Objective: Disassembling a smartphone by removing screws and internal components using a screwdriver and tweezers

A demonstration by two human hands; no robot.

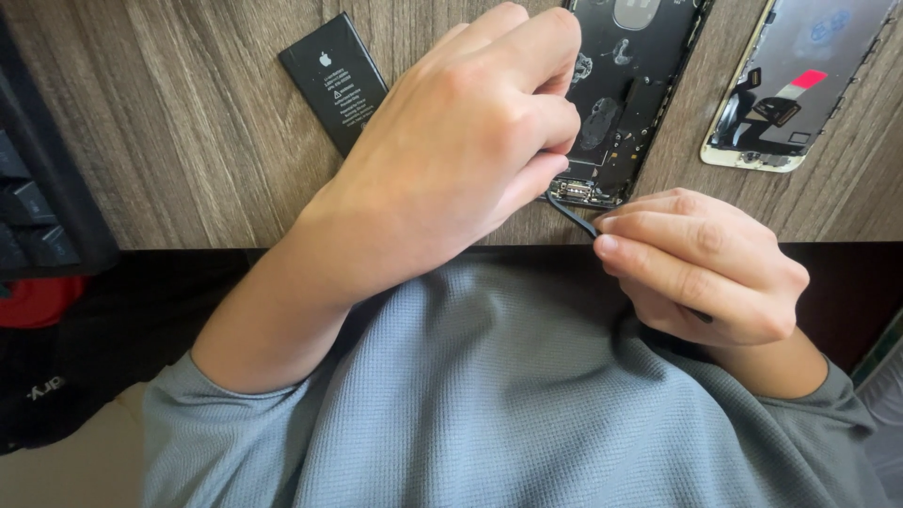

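The work in hand looks like prying at the bottom end of an opened phone body (628, 85), which lies at the upper middle of the frame on the wooden counter (188, 160), its lower edge with the small connector part near the counter's front edge; the step seems to be working something loose there, though what exactly gives way is too small to tell.

The right hand (701, 268), at the right centre of the frame, is closed around a thin black pry tool (574, 216), pinched between thumb and forefinger, with the tip meeting the phone's bottom edge; the left hand (461, 141), at the centre, is curled with fingers bent down onto the lower part of the phone body, pressing or pinching it, though its fingertips are hidden, so whether it grips a small part I cannot tell.

The next move, by my judgement, calls for a light, shallow lever at the tip and a firm hold from the left hand; the parts there look delicate.

A black battery (336, 80) lies at the upper left; a screen panel (800, 85) at the upper right, apart from the body.
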